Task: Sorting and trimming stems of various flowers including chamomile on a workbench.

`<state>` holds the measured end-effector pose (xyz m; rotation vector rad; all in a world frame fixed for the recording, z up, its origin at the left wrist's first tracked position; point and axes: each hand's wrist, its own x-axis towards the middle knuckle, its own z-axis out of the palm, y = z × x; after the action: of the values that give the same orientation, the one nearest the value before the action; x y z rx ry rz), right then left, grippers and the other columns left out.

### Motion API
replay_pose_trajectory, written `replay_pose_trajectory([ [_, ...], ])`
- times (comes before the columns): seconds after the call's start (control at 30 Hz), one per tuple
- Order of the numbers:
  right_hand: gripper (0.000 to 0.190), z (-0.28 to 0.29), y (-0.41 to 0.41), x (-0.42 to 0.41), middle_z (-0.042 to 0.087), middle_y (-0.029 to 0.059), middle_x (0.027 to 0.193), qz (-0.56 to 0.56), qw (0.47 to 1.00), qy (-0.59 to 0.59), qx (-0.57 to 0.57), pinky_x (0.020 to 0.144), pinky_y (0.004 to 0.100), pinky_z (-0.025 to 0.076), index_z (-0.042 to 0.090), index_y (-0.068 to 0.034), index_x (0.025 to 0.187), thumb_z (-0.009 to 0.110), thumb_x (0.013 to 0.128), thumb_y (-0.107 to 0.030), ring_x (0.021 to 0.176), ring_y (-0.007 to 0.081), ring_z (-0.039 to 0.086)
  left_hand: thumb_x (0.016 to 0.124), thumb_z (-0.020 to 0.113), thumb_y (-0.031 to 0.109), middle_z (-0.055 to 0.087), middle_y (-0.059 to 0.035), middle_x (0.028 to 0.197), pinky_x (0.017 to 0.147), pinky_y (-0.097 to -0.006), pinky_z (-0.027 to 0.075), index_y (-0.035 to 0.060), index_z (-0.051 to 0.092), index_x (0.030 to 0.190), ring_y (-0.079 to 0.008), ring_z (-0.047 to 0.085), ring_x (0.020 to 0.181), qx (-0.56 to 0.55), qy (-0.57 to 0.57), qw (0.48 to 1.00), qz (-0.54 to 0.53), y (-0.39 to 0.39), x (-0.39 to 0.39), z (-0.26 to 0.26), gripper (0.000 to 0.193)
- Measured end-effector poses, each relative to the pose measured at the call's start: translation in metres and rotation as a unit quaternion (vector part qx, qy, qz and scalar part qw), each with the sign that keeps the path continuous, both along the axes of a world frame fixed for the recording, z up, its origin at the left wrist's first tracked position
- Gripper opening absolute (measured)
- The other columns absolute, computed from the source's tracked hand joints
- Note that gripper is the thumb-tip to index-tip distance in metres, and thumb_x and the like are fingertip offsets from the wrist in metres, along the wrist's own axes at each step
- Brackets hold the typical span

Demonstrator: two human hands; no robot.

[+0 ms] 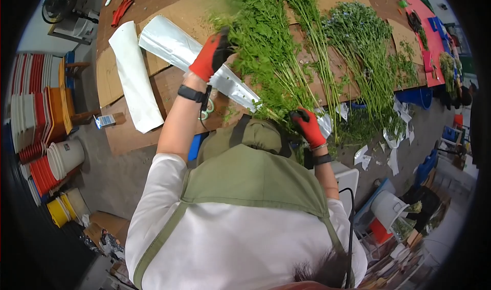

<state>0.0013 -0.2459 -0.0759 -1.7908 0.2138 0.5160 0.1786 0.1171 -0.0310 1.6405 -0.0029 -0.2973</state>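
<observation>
In a red and black work glove, my left hand [215, 54] is at the left side of a large pile of leafy green stems [264, 33]. Its fingers blur into the foliage, so a grasp cannot be made out. My right hand [308, 127], gloved alike, is closed around the lower stem ends of a leafy green bunch [268, 98] at the table's near edge. A silver foil sleeve [168, 40] lies partly beneath my left forearm. Left of it rests a white sleeve [134, 79]. Green-handled scissors [207, 109] show beside my left forearm.
Blue-flowered stems [356, 33] lie right of the greens on the cardboard-covered table [126, 136]. A spare red glove [122, 12] and a small box [105, 121] are at the left. Foil scraps [393, 152] litter the floor; stacked buckets [65, 159] stand left.
</observation>
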Motion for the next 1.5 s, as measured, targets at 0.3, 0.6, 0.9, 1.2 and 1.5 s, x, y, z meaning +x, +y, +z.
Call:
replay_pose_trajectory([
  [0.3, 0.05, 0.092, 0.078, 0.058, 0.061, 0.0129, 0.119, 0.021, 0.852, -0.478, -0.213, 0.095, 0.0399, 0.043, 0.063, -0.01, 0.122, 0.075, 0.074, -0.007, 0.108, 0.0322, 0.057, 0.095, 0.046, 0.001, 0.062, -0.0135, 0.108, 0.08, -0.0318, 0.048, 0.0091, 0.042, 0.146, -0.0237, 0.06, 0.09, 0.218, -0.261, 0.94, -0.016, -0.05, -0.036, 0.031, 0.052],
  [0.6, 0.051, 0.105, 0.134, 0.096, 0.061, 0.0097, 0.119, -0.027, 0.845, -0.508, -0.164, 0.095, 0.0466, 0.04, 0.065, -0.012, 0.113, 0.079, 0.063, -0.011, 0.11, 0.0345, 0.054, 0.092, 0.065, 0.022, 0.062, -0.0167, 0.119, 0.089, -0.034, 0.048, 0.0, 0.054, 0.131, -0.0264, 0.06, 0.104, 0.07, -0.141, 0.984, 0.079, -0.079, -0.06, 0.073, 0.046],
  [0.9, 0.045, 0.084, 0.111, 0.068, 0.059, 0.0121, 0.127, -0.119, 0.92, -0.331, 0.17, 0.1, 0.0355, 0.045, 0.061, -0.003, 0.12, 0.072, 0.076, 0.002, 0.12, 0.0245, 0.055, 0.1, 0.039, 0.003, 0.069, -0.0089, 0.112, 0.09, -0.0297, 0.048, 0.0041, 0.062, 0.123, -0.0197, 0.064, 0.101, 0.169, -0.193, 0.963, 0.077, -0.08, -0.045, 0.058, 0.032],
  [1.2, 0.065, 0.099, 0.052, 0.06, 0.053, 0.0143, 0.135, -0.036, 0.943, -0.331, -0.012, 0.108, 0.0378, 0.038, 0.052, 0.0, 0.134, 0.075, 0.073, -0.006, 0.126, 0.0263, 0.051, 0.096, 0.051, 0.001, 0.065, -0.0158, 0.12, 0.096, -0.0344, 0.051, -0.0042, 0.05, 0.131, -0.0271, 0.063, 0.11, 0.288, -0.384, 0.875, 0.059, -0.045, -0.039, 0.072, 0.035],
  [1.5, 0.035, 0.094, 0.131, 0.085, 0.063, 0.0151, 0.088, 0.097, 0.837, -0.495, -0.211, 0.081, 0.0467, 0.047, 0.06, -0.001, 0.097, 0.076, 0.072, -0.02, 0.088, 0.0364, 0.06, 0.102, 0.05, 0.038, 0.062, -0.0036, 0.081, 0.053, -0.0275, 0.044, 0.0113, 0.059, 0.091, -0.0122, 0.052, 0.059, -0.417, 0.025, 0.906, 0.066, -0.073, -0.03, 0.086, 0.03],
])
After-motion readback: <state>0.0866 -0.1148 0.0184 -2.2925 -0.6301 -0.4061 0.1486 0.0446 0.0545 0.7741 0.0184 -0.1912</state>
